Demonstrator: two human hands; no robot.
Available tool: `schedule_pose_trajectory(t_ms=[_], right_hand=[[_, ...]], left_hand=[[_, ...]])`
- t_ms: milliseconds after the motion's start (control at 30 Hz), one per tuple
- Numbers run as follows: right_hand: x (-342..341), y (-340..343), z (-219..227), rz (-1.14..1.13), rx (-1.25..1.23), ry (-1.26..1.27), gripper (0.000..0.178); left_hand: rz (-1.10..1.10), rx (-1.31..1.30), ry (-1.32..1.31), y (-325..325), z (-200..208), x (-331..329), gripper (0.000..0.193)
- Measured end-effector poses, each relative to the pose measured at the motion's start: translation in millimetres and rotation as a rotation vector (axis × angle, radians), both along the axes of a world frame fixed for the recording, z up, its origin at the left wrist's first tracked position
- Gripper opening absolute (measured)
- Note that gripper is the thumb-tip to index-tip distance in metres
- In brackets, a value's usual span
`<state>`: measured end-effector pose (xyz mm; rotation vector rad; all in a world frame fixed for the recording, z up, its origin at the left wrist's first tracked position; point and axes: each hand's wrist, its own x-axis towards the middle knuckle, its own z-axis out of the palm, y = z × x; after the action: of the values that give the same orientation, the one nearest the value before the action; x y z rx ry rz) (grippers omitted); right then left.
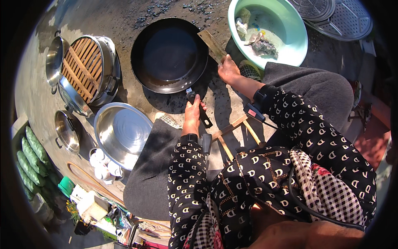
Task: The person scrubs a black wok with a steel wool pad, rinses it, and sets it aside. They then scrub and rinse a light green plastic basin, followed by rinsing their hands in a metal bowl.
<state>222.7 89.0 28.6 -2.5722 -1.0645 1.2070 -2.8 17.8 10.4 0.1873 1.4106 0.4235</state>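
Note:
My left hand (pixel 192 117) is closed round the black handle of a large black frying pan (pixel 170 54). The pan faces up and is tipped slightly, and its inside is dark and glossy. My right hand (pixel 228 69) grips one end of a flat brownish strip (pixel 212 46), which looks like a scraper. The strip's far end is beside the pan's right rim; whether it touches the rim I cannot tell. Right of the strip stands a pale green basin (pixel 299 50) with some water, a grey scouring wad (pixel 265 47) and pale scraps in it.
At the left are a steel pot with a wooden slatted rack (pixel 83 68), steel lids and a steel basin (pixel 123 130). White cups (pixel 101 159) stand below it. Perforated steel trays (pixel 342 18) lie at the far right. A wooden stool frame (pixel 230 128) is between my knees.

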Motion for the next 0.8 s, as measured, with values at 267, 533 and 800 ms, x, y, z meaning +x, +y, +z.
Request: schedule_pose_trajectory(t_ms=[267,533,800], right_hand=[[42,37,28,0.288,0.445,-0.119,0.043],[194,96,-31,-0.918,0.586,0.65,0.046],[249,75,-102,-1.289,0.516,0.817,0.033]], left_hand=[[-0.051,-0.057,-0.045,8,6,-6,0.035],[-0.06,-0.052,-0.071,9,9,-11,0.037],[0.173,0.06,0.035,17,-2,-12,0.026]])
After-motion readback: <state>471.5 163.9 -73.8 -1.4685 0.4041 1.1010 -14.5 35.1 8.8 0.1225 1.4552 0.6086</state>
